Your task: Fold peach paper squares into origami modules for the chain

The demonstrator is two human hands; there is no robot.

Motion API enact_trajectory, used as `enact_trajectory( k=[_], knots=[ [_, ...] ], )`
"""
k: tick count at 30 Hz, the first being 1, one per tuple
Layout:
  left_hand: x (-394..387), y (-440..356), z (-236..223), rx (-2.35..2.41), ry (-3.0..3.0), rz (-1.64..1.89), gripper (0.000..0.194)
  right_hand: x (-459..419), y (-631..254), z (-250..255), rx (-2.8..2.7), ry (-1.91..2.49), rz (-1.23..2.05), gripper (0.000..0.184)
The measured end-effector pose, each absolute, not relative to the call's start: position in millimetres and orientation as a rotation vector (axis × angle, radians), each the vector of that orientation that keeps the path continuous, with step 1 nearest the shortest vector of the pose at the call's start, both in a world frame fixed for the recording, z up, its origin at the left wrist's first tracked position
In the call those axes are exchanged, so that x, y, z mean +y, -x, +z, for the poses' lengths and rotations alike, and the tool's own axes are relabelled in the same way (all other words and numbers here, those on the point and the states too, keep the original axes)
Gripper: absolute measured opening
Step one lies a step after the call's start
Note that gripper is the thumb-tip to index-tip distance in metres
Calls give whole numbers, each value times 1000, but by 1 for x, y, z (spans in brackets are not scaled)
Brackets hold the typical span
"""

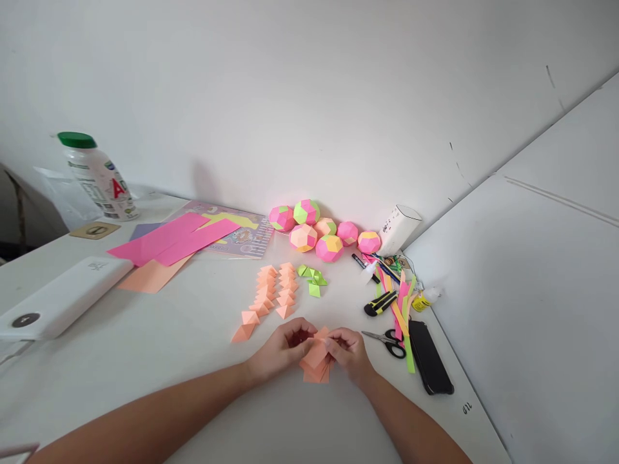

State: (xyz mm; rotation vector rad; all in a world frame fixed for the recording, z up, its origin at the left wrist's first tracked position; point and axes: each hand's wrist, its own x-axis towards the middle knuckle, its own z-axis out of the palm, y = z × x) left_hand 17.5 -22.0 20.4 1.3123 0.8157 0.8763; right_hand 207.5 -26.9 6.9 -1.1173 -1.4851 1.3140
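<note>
My left hand [285, 351] and my right hand [349, 353] meet near the front of the table, both pinching a small orange paper piece [318, 353] between thumbs and fingers. Below it lies a small pile of flat orange paper pieces [316, 375], partly covered by the held one. Just beyond my left hand stand two rows of folded orange paper units [265, 290], with pointed tops. Several folded green paper units [314, 278] are grouped to their right. Farther back, several finished paper balls [304, 238] in pink, green, orange and yellow rest against the wall.
On the right are scissors [389, 341], a utility knife [380, 303], paper strips [402, 306], a glue bottle [425, 298] and a black phone [429, 357]. At left stand a bottle with a green cap [99, 180], a white device [68, 296] and pink paper sheets [164, 240].
</note>
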Motion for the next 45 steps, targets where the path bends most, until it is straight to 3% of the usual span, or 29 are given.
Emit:
enact_trajectory(
  k=[20, 39, 45],
  knots=[
    [-21, -23, 4, 871, -1556, 846, 10, -31, -198, 8, -1715, 1111, 1121, 10],
    [-17, -16, 17, 785, -1252, 887, 18, -28, -206, 5, -1391, 1001, 1431, 11],
    [-20, -18, 17, 760, -1259, 832, 12, -27, -204, 6, -1589, 1015, 1326, 14]
  ],
)
